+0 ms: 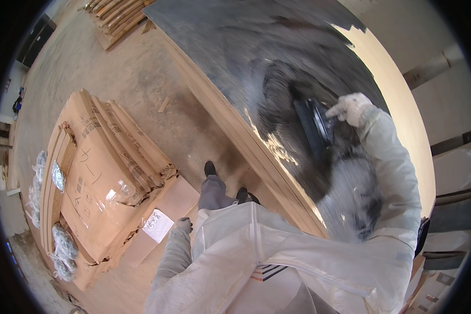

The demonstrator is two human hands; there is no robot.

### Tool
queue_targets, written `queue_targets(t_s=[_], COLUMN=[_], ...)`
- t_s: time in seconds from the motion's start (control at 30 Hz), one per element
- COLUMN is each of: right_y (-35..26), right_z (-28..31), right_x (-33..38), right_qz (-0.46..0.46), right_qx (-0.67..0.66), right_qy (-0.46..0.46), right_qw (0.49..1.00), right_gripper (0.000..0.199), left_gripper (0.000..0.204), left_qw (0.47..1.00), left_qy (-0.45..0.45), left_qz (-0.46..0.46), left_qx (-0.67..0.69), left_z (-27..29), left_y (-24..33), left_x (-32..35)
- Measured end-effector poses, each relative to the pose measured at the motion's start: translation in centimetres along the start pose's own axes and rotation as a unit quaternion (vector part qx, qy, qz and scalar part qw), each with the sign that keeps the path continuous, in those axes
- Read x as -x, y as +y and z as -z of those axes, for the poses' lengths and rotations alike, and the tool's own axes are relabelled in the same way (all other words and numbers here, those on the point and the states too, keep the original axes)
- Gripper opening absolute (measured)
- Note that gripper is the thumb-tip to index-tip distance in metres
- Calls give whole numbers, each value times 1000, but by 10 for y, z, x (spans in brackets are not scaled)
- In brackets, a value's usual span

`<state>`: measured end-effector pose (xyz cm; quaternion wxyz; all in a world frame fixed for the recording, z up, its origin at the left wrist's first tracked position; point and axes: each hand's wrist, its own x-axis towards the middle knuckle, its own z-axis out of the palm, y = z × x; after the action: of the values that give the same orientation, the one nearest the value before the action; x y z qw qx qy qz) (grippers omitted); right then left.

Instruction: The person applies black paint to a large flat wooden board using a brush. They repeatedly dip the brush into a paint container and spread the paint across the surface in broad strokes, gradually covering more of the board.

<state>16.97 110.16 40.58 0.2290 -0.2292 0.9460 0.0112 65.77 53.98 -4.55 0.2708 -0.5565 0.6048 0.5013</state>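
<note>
My right hand (352,109), in a pale glove, is closed on a broad black spreading tool (315,123), whose exact kind I cannot make out. The tool rests on the wide top board (214,36) of a stack, which is coated with streaky, wet-looking black stuff. Bare pale wood (403,99) shows along the board's right side and in patches by its near-left edge. Low beside my body hangs my left hand (184,225), dark-gloved with its fingers curled and nothing visible in it. A white sheet of paper (158,226) with handwriting lies near it on cardboard.
To my left, brown cardboard-wrapped packs (99,178) are stacked, with clear plastic bags (64,252) along their far side. More flat packs (118,18) lie at the far left. A small wood scrap (164,104) is on the dusty floor. My feet stand close to the board stack.
</note>
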Motion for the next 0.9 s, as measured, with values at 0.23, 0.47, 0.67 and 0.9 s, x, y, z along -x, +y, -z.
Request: queue_targets(t_s=[0.23, 0.47, 0.67, 0.9], right_y=[17, 58, 14, -114], right_z=[11, 9, 8, 3], right_x=[-8, -1, -48, -38], right_qz=[-65, -214, -84, 95], right_qx=[-30, 107, 126, 181], right_qy=[94, 46, 102, 12], right_qw=[993, 970, 983, 979], right_gripper=[46, 52, 47, 48], left_gripper=[32, 35, 35, 36], left_qw=[999, 997, 997, 998], left_qy=[18, 20, 28, 43], left_qz=[-33, -52, -14, -39], left_qx=[23, 54, -73, 35], left_z=[1, -15, -13, -12], left_y=[-10, -32, -70, -63], left_x=[23, 63, 82, 67])
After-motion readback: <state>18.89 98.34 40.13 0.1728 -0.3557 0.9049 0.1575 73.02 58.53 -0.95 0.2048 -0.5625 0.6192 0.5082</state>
